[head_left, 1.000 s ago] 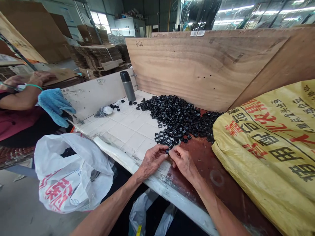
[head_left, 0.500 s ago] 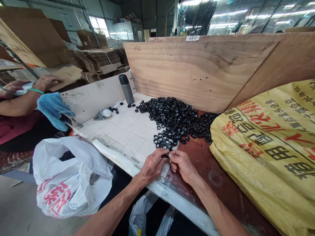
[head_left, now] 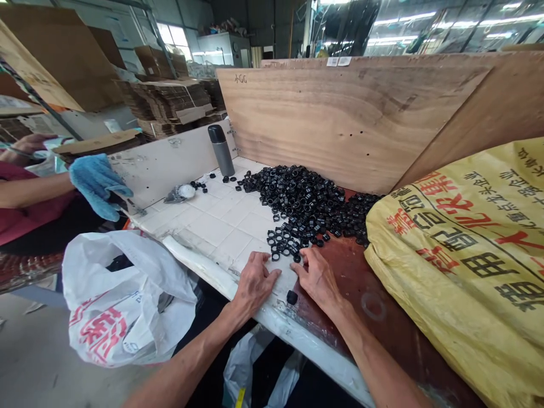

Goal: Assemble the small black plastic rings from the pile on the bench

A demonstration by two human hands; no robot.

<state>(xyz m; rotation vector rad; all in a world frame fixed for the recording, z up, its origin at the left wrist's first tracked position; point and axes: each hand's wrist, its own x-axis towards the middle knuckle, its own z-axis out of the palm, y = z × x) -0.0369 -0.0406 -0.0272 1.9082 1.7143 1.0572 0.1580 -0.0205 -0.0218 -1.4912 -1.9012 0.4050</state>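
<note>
My left hand [head_left: 255, 281] lies flat on the white tiled worktop [head_left: 221, 226], fingers pointing to the right and holding nothing. My right hand [head_left: 317, 277] rests beside it, fingertips on the tile edge near the black rings. One short black ring [head_left: 292, 297] stands alone just below and between my hands, touching neither. A large heap of similar black plastic rings [head_left: 306, 204] spreads across the tiles and the reddish-brown board [head_left: 374, 283], its nearest rings just above my fingertips.
A plywood panel [head_left: 348, 119] walls the back, and a yellow printed woven sack [head_left: 454, 255] lies at right. A steel flask [head_left: 221, 150], a small clear packet [head_left: 181, 193] and a blue cloth [head_left: 97, 187] sit at left. A white plastic bag [head_left: 127, 300] hangs below the front edge. A co-worker's arm [head_left: 34, 192] reaches in at far left.
My hands have parted and opened, and the ring once pinched between them now sits on the worktop below them. The co-worker's arm has moved left.
</note>
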